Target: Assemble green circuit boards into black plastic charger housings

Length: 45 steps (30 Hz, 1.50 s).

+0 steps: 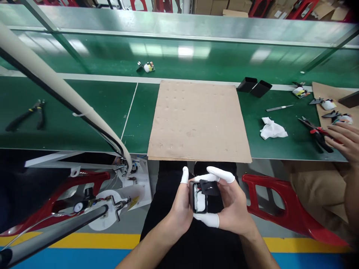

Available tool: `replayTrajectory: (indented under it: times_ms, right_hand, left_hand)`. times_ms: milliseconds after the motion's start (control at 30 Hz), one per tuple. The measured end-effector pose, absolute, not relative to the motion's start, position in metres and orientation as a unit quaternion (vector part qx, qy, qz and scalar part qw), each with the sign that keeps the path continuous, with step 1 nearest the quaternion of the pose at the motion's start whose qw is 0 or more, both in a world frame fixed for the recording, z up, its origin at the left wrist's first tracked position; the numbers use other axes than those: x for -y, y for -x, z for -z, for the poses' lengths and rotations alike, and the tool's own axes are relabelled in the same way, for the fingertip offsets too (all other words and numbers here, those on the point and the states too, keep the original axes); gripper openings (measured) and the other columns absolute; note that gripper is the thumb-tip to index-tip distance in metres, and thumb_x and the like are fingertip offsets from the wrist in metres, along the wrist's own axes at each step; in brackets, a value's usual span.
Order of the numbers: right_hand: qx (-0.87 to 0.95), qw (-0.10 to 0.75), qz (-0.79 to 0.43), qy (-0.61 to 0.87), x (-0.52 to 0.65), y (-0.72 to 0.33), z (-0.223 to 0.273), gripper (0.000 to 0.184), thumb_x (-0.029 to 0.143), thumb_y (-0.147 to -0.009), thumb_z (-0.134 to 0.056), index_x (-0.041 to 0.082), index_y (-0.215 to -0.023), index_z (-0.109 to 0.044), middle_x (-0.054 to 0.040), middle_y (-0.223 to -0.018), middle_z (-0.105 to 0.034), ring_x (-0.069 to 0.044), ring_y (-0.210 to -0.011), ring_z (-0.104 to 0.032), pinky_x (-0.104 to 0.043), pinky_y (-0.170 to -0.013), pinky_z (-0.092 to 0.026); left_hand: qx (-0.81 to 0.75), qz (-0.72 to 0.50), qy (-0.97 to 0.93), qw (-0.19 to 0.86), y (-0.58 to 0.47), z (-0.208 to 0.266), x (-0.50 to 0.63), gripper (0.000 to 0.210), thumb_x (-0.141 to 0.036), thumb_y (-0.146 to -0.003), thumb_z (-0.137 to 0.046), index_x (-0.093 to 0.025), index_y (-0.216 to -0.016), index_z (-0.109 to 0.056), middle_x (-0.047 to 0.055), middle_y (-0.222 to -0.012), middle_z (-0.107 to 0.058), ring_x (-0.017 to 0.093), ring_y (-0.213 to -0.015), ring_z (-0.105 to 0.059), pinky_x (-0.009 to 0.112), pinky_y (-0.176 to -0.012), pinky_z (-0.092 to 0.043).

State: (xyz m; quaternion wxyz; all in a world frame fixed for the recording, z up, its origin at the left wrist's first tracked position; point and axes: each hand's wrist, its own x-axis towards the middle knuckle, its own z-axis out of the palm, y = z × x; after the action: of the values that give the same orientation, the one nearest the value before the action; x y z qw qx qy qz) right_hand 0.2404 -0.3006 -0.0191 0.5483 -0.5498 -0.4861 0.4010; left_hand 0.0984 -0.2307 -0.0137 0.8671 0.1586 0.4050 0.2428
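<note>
Between my hands, over my lap, is a small black rectangular casing (191, 198) with white and coloured parts showing inside. A black flat end piece (209, 188) sits at its right side, tilted off the opening. My left hand (181, 205) is closed around the casing's left side, its thumb in a white finger cot. With white cots on thumb and fingers, my right hand (231, 201) grips the right side, by the end piece. Whether the end piece is joined to the inner parts is hidden.
A cardboard sheet (199, 123) lies on the green bench before me. Two black sleeves (247, 84), a thin blade-like tool (279, 108), white cloth (272, 129) and pliers (315, 133) lie right, near another person's hand (346, 140). Cutters (29, 115) lie left; a beige pole (64, 87) crosses there.
</note>
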Motion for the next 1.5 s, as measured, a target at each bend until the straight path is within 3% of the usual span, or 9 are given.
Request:
replayTrajectory:
  times_ms: [133, 233, 433, 567, 667, 767, 967, 1100, 1500]
  right_hand:
    - [0.478, 0.572, -0.358, 0.562, 0.3, -0.245, 0.014, 0.104, 0.015, -0.07, -0.099, 0.033, -0.159, -0.05, -0.0084, -0.134, -0.075, -0.031, -0.122, -0.076, -0.047, -0.107, -0.065]
    - [0.505, 0.554, -0.344, 0.566, 0.298, -0.25, 0.008, 0.102, 0.015, -0.071, -0.099, 0.034, -0.159, -0.05, -0.0087, -0.135, -0.075, -0.031, -0.122, -0.075, -0.048, -0.108, -0.064]
    - [0.551, 0.508, -0.341, 0.567, 0.293, -0.253, 0.0, 0.101, 0.021, -0.078, -0.096, 0.037, -0.164, -0.045, -0.0083, -0.14, -0.071, -0.03, -0.126, -0.073, -0.047, -0.111, -0.062]
    - [0.542, 0.502, -0.375, 0.56, 0.289, -0.251, -0.001, 0.112, 0.032, -0.075, -0.101, 0.035, -0.168, -0.038, -0.0096, -0.147, -0.067, -0.033, -0.136, -0.067, -0.048, -0.118, -0.057]
    - [0.544, 0.511, -0.363, 0.557, 0.287, -0.246, 0.001, 0.104, 0.026, -0.079, -0.096, 0.034, -0.166, -0.041, -0.0103, -0.145, -0.068, -0.032, -0.133, -0.068, -0.049, -0.116, -0.057]
    - [0.529, 0.547, -0.339, 0.553, 0.287, -0.24, 0.004, 0.097, 0.018, -0.078, -0.093, 0.031, -0.163, -0.046, -0.0105, -0.14, -0.071, -0.032, -0.128, -0.071, -0.05, -0.113, -0.06]
    - [0.501, 0.596, -0.283, 0.561, 0.286, -0.241, 0.0, 0.099, 0.01, -0.072, -0.091, 0.029, -0.16, -0.049, -0.0103, -0.137, -0.073, -0.031, -0.125, -0.073, -0.051, -0.114, -0.06]
    - [0.523, 0.59, -0.256, 0.559, 0.281, -0.243, -0.005, 0.096, 0.01, -0.074, -0.088, 0.03, -0.159, -0.049, -0.0091, -0.134, -0.075, -0.03, -0.123, -0.074, -0.05, -0.11, -0.062]
    - [0.548, 0.619, -0.215, 0.52, 0.269, -0.24, -0.013, 0.09, 0.016, -0.075, -0.093, 0.032, -0.154, -0.053, -0.0092, -0.13, -0.076, -0.031, -0.114, -0.075, -0.049, -0.097, -0.067]
  left_hand:
    - [-0.406, -0.32, -0.35, 0.781, -0.085, 0.014, 0.232, 0.044, -0.064, -0.103, -0.062, -0.024, -0.12, -0.071, 0.005, -0.101, -0.072, 0.023, -0.092, -0.068, 0.035, -0.086, -0.054]
    - [-0.344, -0.314, -0.421, 0.779, -0.071, 0.008, 0.23, 0.056, -0.052, -0.097, -0.077, -0.03, -0.145, -0.061, 0.009, -0.128, -0.071, 0.026, -0.109, -0.069, 0.037, -0.096, -0.056]
    - [-0.332, -0.303, -0.315, 0.836, -0.074, -0.002, 0.222, 0.039, -0.041, -0.091, -0.085, -0.028, -0.127, -0.074, 0.008, -0.133, -0.075, 0.029, -0.121, -0.072, 0.042, -0.109, -0.055]
    - [-0.304, -0.259, -0.129, 0.908, -0.075, 0.001, 0.226, 0.041, -0.056, -0.095, -0.077, -0.021, -0.116, -0.079, 0.011, -0.112, -0.082, 0.032, -0.108, -0.077, 0.048, -0.106, -0.058]
    - [-0.288, -0.243, -0.073, 0.923, -0.074, 0.004, 0.229, 0.055, -0.066, -0.096, -0.07, -0.017, -0.119, -0.081, 0.013, -0.105, -0.083, 0.03, -0.098, -0.078, 0.045, -0.098, -0.06]
    - [-0.301, -0.248, -0.091, 0.916, -0.076, 0.004, 0.228, 0.055, -0.066, -0.096, -0.071, -0.017, -0.116, -0.082, 0.013, -0.106, -0.083, 0.027, -0.096, -0.077, 0.042, -0.097, -0.06]
    - [-0.415, -0.354, -0.23, 0.806, -0.082, 0.001, 0.226, 0.029, -0.045, -0.089, -0.088, -0.024, -0.107, -0.08, 0.006, -0.116, -0.081, 0.026, -0.116, -0.074, 0.04, -0.109, -0.056]
    - [-0.425, -0.381, -0.212, 0.793, -0.082, -0.001, 0.232, 0.036, -0.054, -0.093, -0.081, -0.023, -0.11, -0.08, 0.009, -0.121, -0.08, 0.028, -0.118, -0.073, 0.042, -0.105, -0.058]
    - [-0.422, -0.321, -0.105, 0.841, -0.084, -0.002, 0.246, 0.05, -0.057, -0.078, -0.095, -0.023, -0.111, -0.081, 0.008, -0.112, -0.082, 0.019, -0.086, -0.077, 0.031, -0.083, -0.065]
